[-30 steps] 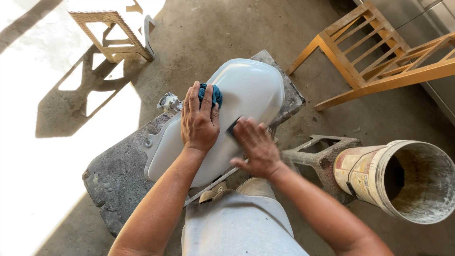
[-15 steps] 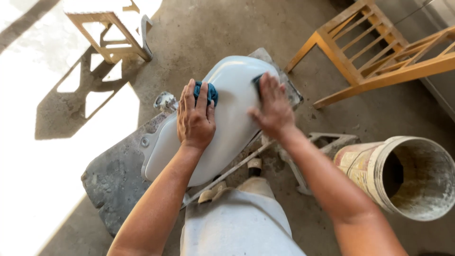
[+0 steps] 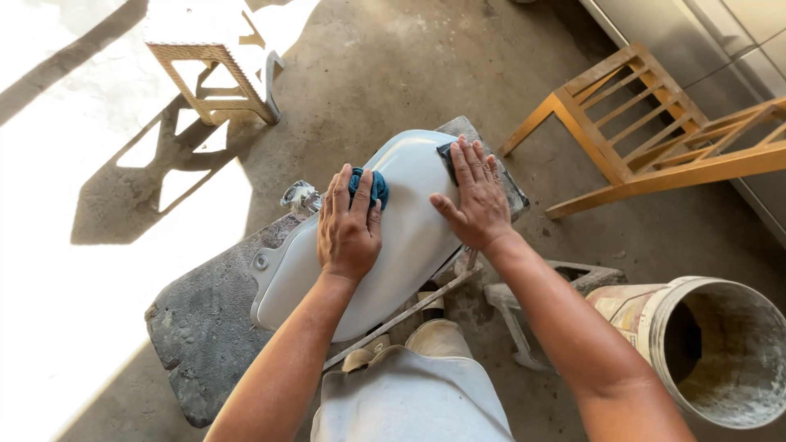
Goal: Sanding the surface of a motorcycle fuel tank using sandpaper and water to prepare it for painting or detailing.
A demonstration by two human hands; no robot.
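Observation:
A pale grey, smooth vehicle tank point(image 3: 409, 237) lies tilted on a dark stone slab point(image 3: 205, 327). My left hand point(image 3: 348, 225) presses flat on its upper left side, with a bunched blue cloth point(image 3: 370, 185) under the fingertips. On the tank's upper right side my right hand point(image 3: 475, 200) lies flat, holding down a small dark sanding sheet point(image 3: 447, 157) whose corner shows past the fingers. A metal cap fitting point(image 3: 299, 196) sticks out at the tank's left edge.
A dusty bucket point(image 3: 696, 352) lies on its side at the lower right. A wooden frame point(image 3: 647, 123) lies on the concrete at the upper right, and a small stool point(image 3: 213, 57) stands at the upper left. A grey metal bracket point(image 3: 532, 303) lies beside my knees.
My right hand slid from the tank's lower middle up to its upper right end with the dark sheet, then eased back slightly. The left hand stayed on the blue cloth.

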